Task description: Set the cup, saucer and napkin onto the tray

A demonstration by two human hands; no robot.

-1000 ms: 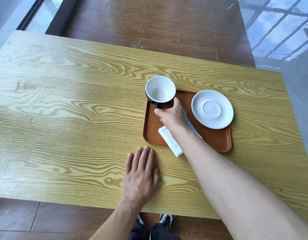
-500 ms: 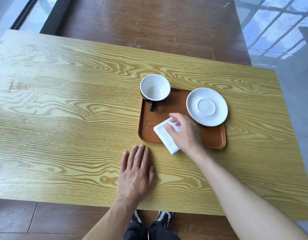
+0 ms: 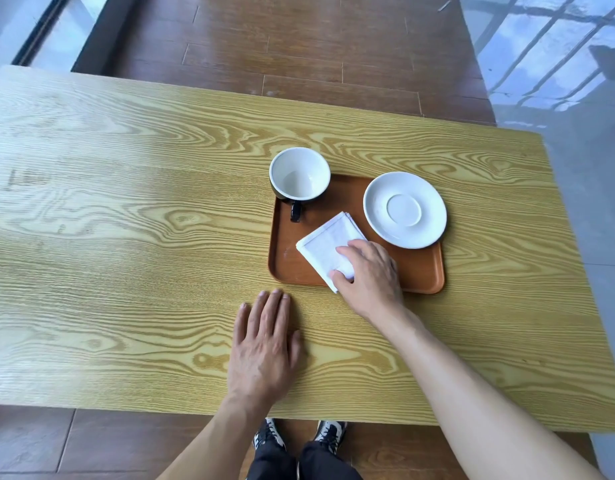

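Note:
A brown tray (image 3: 420, 275) lies on the wooden table (image 3: 126, 237). On its far left corner stands a dark cup (image 3: 299, 174) with a white inside, handle toward me. A white saucer (image 3: 404, 209) rests on the tray's far right, overhanging the rim. A folded white napkin (image 3: 328, 245) lies on the tray's middle, its near corner poking over the front rim. My right hand (image 3: 370, 275) grips the napkin's near right part with thumb and fingers. My left hand (image 3: 264, 344) lies flat on the table, just in front of the tray.
The table's near edge runs just above my shoes (image 3: 299, 433). Brown floorboards (image 3: 299, 46) lie beyond the far edge, and a glossy grey floor (image 3: 583, 133) borders the table's right end.
My right hand let go of the cup's handle, drew back to the napkin and took hold of it. The napkin now lies further onto the tray. My left hand stayed put.

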